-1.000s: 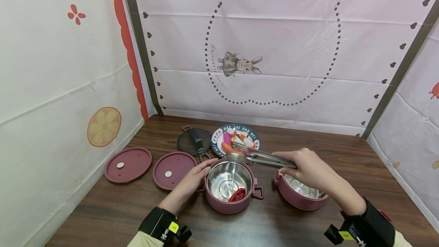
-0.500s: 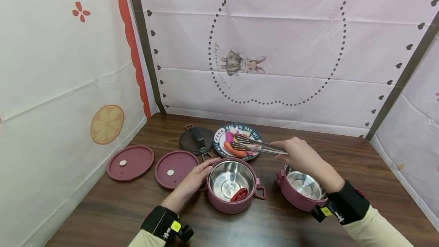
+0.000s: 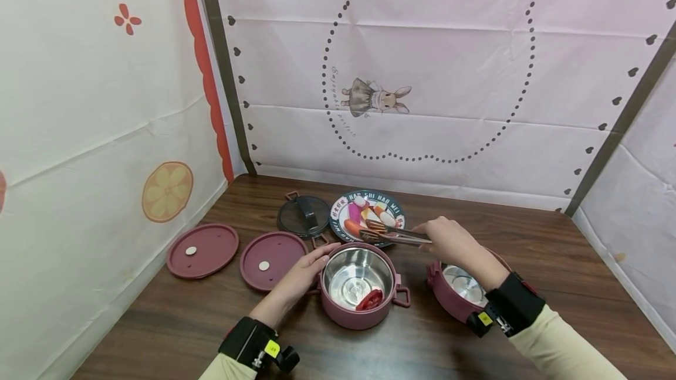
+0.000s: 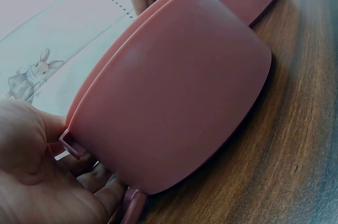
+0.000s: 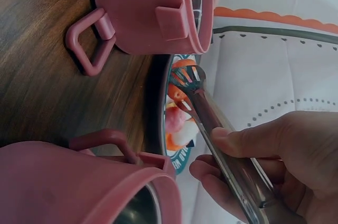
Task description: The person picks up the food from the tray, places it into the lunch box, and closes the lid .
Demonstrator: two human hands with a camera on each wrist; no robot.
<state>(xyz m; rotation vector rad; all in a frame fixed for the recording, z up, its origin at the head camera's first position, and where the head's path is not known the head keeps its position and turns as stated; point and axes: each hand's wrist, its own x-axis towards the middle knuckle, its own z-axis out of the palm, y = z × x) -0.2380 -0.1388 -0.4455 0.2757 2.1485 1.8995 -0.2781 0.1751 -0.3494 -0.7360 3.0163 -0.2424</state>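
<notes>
Brown wood-grain surface (image 3: 174, 321) underneath everything, walled by printed cloth panels. Places below given from the middle pink pot (image 3: 359, 286).

Middle pink pot: steel-lined, upright, lid off, a red food piece (image 3: 371, 299) lying inside against the near wall. Second pink pot (image 3: 458, 295) just to its right, also uncovered, partly hidden under the right forearm. Two pink lids (image 3: 271, 253) flat to its left, the farther one (image 3: 202, 249) well apart. Dark lid (image 3: 304, 216) with a strap handle behind and left of it. Patterned plate (image 3: 343, 211) directly behind it, carrying a sausage, pink and white bits.

Left hand (image 3: 303, 271) against the pot's left side, fingers lightly curled round the rim and side handle, palm pressed to the wall in the left wrist view (image 4: 31, 182).

Right hand (image 3: 449, 239) behind and right of the pot, fingers and thumb squeezed round the metal tongs (image 3: 393, 233). Slotted tong tips (image 5: 191, 78) nearly together over the plate's near edge, at the orange sausage (image 3: 352, 228); whether actually gripping it, cannot tell.
</notes>
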